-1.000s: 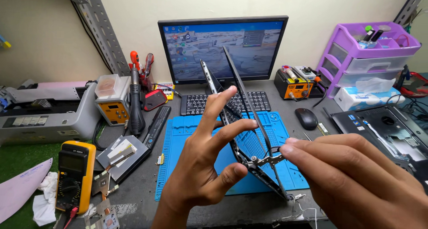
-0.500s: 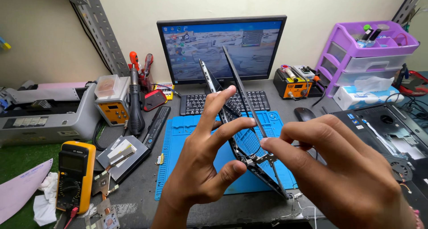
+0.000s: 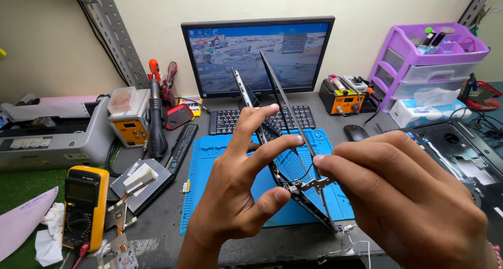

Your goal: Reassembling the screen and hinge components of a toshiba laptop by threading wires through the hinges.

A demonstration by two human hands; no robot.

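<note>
The laptop screen assembly [image 3: 283, 143] stands on edge over the blue work mat [image 3: 209, 164], near the front edge of the bench, its two thin halves splayed apart in a narrow V. A bare metal hinge bracket [image 3: 314, 184] shows at its lower end, with loose thin wires [image 3: 351, 232] trailing from the base.

The left hand [image 3: 236, 195] grips the nearer half, thumb and fingers closed around its edge. The right hand [image 3: 398, 201] has its fingertips pinched together on the hinge bracket.

Judged from this, the panel has been parted from its cover and the hinge is exposed. The halves remain joined at the lower end, so separation appears incomplete.

A keyboard [image 3: 262, 119] and monitor [image 3: 257, 54] stand behind the mat. A mouse [image 3: 356, 133] lies at the mat's far right corner. A yellow multimeter [image 3: 84, 206] rests toward the front left of the bench, and an opened laptop base [image 3: 461, 154] sits at the right edge.
</note>
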